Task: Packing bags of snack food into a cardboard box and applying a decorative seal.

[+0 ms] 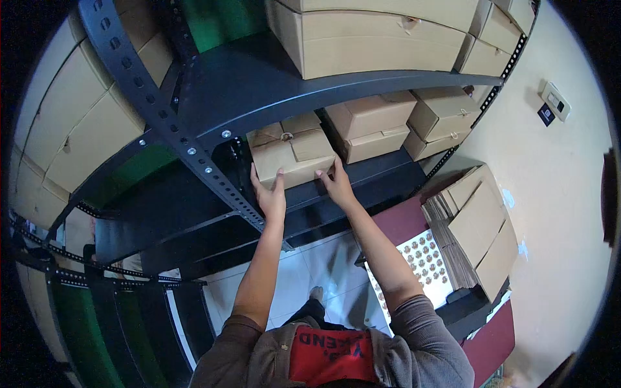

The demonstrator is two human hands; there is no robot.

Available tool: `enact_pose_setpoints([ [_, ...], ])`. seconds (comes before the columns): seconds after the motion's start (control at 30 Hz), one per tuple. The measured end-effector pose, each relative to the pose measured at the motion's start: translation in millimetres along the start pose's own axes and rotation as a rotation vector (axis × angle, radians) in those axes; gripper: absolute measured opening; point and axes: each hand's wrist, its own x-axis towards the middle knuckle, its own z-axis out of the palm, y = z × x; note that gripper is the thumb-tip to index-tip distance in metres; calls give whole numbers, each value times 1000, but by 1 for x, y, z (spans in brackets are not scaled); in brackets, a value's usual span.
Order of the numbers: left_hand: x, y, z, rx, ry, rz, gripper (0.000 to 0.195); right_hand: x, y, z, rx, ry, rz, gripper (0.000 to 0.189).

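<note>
A closed cardboard box (276, 157) sits at the front of a black metal shelf (373, 167), close to the slotted upright. Its top flaps meet around a small round opening. My left hand (271, 196) grips the box's near left corner, thumb on the front face. My right hand (337, 182) holds the near right corner, fingers along the side and thumb at the front. The underside of the box is hidden, so I cannot tell whether it rests fully on the shelf.
Stacked cardboard boxes (373, 121) stand to the right on this shelf. Larger boxes (378, 46) fill the upper shelf. A slotted steel upright (170, 126) rises close to my left hand. At right, flattened cardboard (478, 233) and a sheet of round pieces (427, 257) lie on a maroon table (400, 220).
</note>
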Motion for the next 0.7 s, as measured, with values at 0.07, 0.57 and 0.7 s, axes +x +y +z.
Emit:
enact_pose_setpoints([
  [0.07,-1,2,-1,-17,-81,-2,81,-1,-1,-3,-18,15,18,61],
  [0.57,-229,48,140,127,-1000,545,60,-263,-60,-276,-979,896,194,49],
  [0.7,-289,14,214,220,-1154,188,60,-358,-56,-392,-1168,1149,419,50],
])
